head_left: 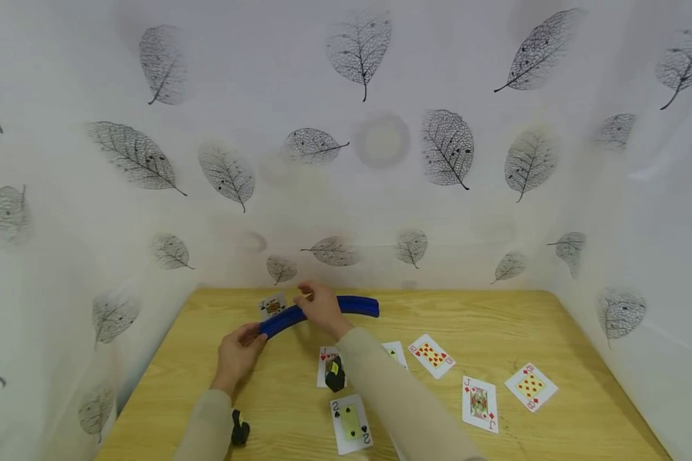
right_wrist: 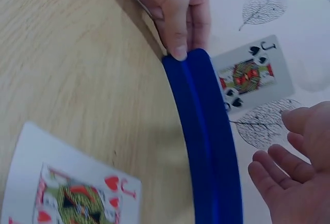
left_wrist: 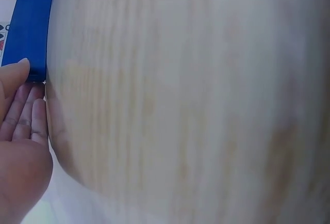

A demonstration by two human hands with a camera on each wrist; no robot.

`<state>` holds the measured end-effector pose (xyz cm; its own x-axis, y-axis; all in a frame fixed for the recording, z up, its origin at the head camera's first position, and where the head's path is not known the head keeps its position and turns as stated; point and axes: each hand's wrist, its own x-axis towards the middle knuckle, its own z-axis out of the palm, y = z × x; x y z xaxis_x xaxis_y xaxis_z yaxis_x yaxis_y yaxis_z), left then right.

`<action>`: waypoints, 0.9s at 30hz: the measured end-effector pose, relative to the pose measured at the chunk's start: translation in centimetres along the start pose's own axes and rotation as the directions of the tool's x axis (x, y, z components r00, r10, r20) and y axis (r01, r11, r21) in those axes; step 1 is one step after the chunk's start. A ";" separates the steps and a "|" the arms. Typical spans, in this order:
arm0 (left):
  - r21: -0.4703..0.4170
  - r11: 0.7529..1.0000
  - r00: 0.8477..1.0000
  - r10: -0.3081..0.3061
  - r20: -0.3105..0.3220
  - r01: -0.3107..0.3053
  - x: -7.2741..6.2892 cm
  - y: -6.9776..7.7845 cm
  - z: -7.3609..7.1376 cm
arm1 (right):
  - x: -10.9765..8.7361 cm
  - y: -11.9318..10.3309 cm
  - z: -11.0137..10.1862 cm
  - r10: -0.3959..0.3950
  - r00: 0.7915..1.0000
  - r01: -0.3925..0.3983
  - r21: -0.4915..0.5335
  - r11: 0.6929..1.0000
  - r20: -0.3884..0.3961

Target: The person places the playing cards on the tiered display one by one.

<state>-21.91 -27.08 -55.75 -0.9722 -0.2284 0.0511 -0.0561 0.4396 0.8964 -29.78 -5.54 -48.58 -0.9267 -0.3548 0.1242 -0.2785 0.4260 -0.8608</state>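
One view, the head's, spans the blue strip

A white sheet printed with dark skeleton leaves lines three sides of the wood-grain tabletop.

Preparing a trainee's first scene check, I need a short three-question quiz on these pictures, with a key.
1. True or false: the left hand pinches one end of the curved blue strip.
2. Which suit is the jack partly hidden behind the strip? A hearts; B spades; C clubs.
3. Fill in: in the head view, the jack of diamonds lies to the ___ of the eight of diamonds.

Key: 1 true; 2 B; 3 left.
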 end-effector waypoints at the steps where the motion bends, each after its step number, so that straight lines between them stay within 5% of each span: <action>1: 0.005 1.000 1.000 0.002 0.001 -0.002 0.0 0.0 0.0 | -0.1 0.0 -0.4 0.000 1.000 0.000 -0.001 1.000 -0.002; 18: 0.009 1.000 1.000 0.003 -0.001 -0.003 -0.4 0.3 -0.1 | -3.2 3.1 -8.1 -0.075 0.992 0.067 -0.076 0.995 -0.100; 27: 0.019 1.000 1.000 -0.002 0.001 0.002 -0.3 0.5 -0.1 | -5.9 4.9 -12.2 0.001 0.992 -0.013 -0.090 0.996 -0.128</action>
<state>-21.64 -26.85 -55.31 -0.9724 -0.2279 0.0491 -0.0619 0.4553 0.8882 -28.77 8.80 -47.51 -0.9516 -0.2448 0.1856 -0.2884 0.5039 -0.8142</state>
